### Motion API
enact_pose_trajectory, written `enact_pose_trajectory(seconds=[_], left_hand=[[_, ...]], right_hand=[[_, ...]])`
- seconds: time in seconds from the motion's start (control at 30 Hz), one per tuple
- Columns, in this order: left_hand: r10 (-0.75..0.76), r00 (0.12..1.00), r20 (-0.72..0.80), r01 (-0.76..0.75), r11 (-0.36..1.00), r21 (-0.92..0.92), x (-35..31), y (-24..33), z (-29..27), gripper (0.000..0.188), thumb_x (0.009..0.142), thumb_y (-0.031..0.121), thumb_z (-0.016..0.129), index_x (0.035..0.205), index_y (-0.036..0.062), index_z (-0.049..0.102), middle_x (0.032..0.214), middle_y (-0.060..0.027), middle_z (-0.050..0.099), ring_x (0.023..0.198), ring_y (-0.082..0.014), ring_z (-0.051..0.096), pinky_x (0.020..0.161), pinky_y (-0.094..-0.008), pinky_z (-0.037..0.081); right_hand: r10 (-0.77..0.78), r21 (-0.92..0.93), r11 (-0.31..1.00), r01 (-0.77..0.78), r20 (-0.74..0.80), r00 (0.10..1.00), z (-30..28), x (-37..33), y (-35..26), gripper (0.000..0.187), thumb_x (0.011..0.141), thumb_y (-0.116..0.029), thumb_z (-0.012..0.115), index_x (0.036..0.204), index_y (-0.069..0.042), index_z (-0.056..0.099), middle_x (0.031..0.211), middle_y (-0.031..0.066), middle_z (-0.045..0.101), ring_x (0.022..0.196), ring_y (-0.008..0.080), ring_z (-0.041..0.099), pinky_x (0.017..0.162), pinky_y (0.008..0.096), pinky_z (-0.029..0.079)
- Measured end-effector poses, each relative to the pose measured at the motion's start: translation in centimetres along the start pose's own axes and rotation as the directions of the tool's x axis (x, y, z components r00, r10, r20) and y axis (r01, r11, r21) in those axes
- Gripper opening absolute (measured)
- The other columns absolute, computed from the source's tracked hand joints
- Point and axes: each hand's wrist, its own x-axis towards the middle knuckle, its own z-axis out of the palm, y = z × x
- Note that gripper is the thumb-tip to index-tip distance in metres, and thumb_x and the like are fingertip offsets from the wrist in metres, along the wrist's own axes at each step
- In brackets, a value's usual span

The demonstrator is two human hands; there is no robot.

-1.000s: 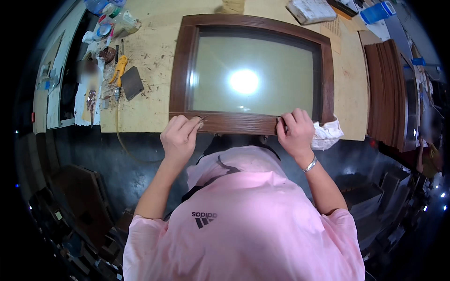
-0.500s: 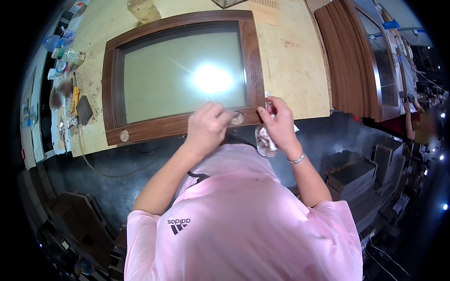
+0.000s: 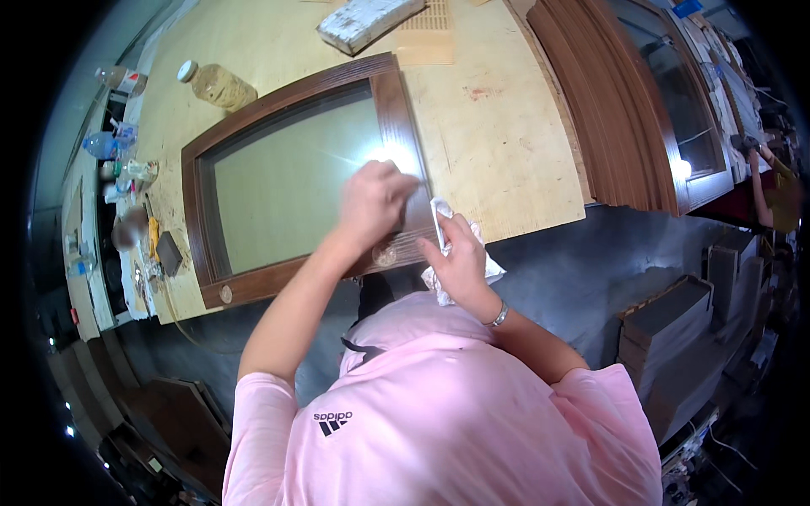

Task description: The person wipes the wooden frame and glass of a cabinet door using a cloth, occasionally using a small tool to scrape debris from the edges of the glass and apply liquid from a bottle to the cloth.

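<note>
A brown wooden cabinet door (image 3: 253,287) with a glass pane (image 3: 291,181) lies flat in front of me. Two round cup holes mark its near rail: a hinge hole (image 3: 225,293) at the left, another hinge hole (image 3: 385,255) at the right. Over the door's right side is my left hand (image 3: 371,207), fingers curled in and slightly blurred; anything in them is hidden. My right hand (image 3: 460,266) is beside the near right corner, thumb and fingers closed on a crumpled white cloth or paper (image 3: 441,293) that hangs below them.
The door rests on a pale wooden worktable (image 3: 498,152). A bottle (image 3: 221,87) and a white-stained block (image 3: 367,24) are behind it. Tools, including a yellow-handled one (image 3: 153,239), lie left. Stacked brown panels (image 3: 603,110) stand right; a person's arm (image 3: 759,190) shows beyond.
The door has turned and shifted nearer and left in view. My left hand has moved from its near rail up to its right side. My right hand, with the white cloth or paper, has moved left.
</note>
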Motion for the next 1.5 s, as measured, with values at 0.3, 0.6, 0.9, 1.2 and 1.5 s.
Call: enact_pose_trajectory(seconds=[0.3,0.6,0.9,1.2,1.5], left_hand=[[-0.283,0.930,-0.235,0.340,0.904,0.258,14.4,-9.9,-0.6,0.016,0.086,0.024,0.072,0.099,0.0158,0.077,0.092,-0.0071,0.069,0.089,-0.0290,0.068,0.076,-0.0408,0.053],[-0.133,0.967,-0.217,0.200,0.924,0.326,15.6,-10.7,-1.2,0.013,0.084,0.016,0.070,0.095,0.0105,0.076,0.087,-0.0089,0.067,0.083,-0.0313,0.067,0.075,-0.0429,0.053],[-0.070,0.974,-0.214,0.122,0.963,0.242,15.2,-9.6,0.5,0.011,0.083,0.017,0.071,0.092,0.0127,0.076,0.086,-0.0081,0.067,0.081,-0.0290,0.068,0.072,-0.0416,0.054],[-0.432,0.826,-0.363,0.524,0.825,0.212,12.8,-13.0,-2.3,0.020,0.088,0.030,0.067,0.098,0.0143,0.075,0.100,-0.0090,0.071,0.092,-0.0325,0.068,0.080,-0.0439,0.054],[-0.681,0.427,-0.594,0.900,0.381,0.210,4.2,-21.8,-11.6,0.022,0.086,0.034,0.072,0.101,0.0178,0.077,0.104,-0.0084,0.074,0.095,-0.0298,0.070,0.081,-0.0450,0.055]], right_hand=[[0.074,0.074,0.994,-0.078,0.063,0.995,-0.5,-0.2,-0.7,0.045,0.087,-0.020,0.072,0.122,0.006,0.062,0.103,0.0178,0.060,0.095,0.0371,0.061,0.080,0.0418,0.050],[-0.065,0.097,0.993,0.069,-0.046,0.997,0.1,-0.2,0.3,0.044,0.088,-0.021,0.070,0.119,0.008,0.062,0.102,0.0175,0.061,0.091,0.0363,0.061,0.078,0.0419,0.049],[-0.046,0.144,0.988,0.051,-0.036,0.998,0.0,0.0,0.7,0.043,0.088,-0.020,0.071,0.120,0.008,0.062,0.095,0.0161,0.059,0.084,0.0338,0.060,0.073,0.0402,0.048],[-0.024,0.154,0.988,0.022,0.009,1.000,-0.1,0.0,0.5,0.044,0.084,-0.010,0.071,0.122,0.007,0.060,0.085,0.0164,0.055,0.079,0.0330,0.056,0.070,0.0411,0.046],[-0.088,0.207,0.973,0.105,-0.088,0.992,0.8,0.0,1.1,0.041,0.081,-0.004,0.070,0.120,0.008,0.062,0.084,0.0169,0.054,0.075,0.0325,0.055,0.068,0.0398,0.046]])
